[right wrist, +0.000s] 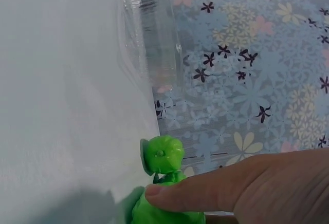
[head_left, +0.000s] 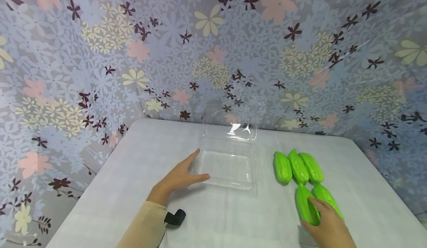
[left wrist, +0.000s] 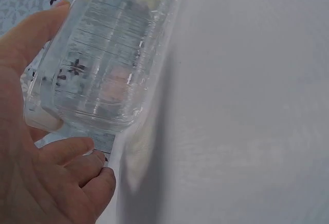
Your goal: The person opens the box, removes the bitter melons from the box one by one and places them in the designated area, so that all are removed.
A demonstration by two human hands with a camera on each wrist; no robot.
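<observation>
A clear plastic box (head_left: 225, 183) with its lid (head_left: 230, 133) raised at the back stands mid-table. My left hand (head_left: 180, 174) is at its left end, thumb and fingers spread about the near-left corner. In the left wrist view, the thumb lies along the side of the clear box (left wrist: 97, 64), the other fingers loosely bent beside it. At the right, my right hand (head_left: 328, 224) grips the near end of a green ridged fruit (head_left: 303, 199), which still lies among others. The right wrist view has the thumb on a green fruit (right wrist: 164, 211); the other fingers are mostly hidden.
Three similar green fruits (head_left: 298, 168) lie side by side behind the gripped one, and another fruit (head_left: 328, 198) is right beside it. A white-covered table (head_left: 116, 174) runs back to a flowered cloth (head_left: 186, 66). A black device (head_left: 175, 217) is at the left sleeve.
</observation>
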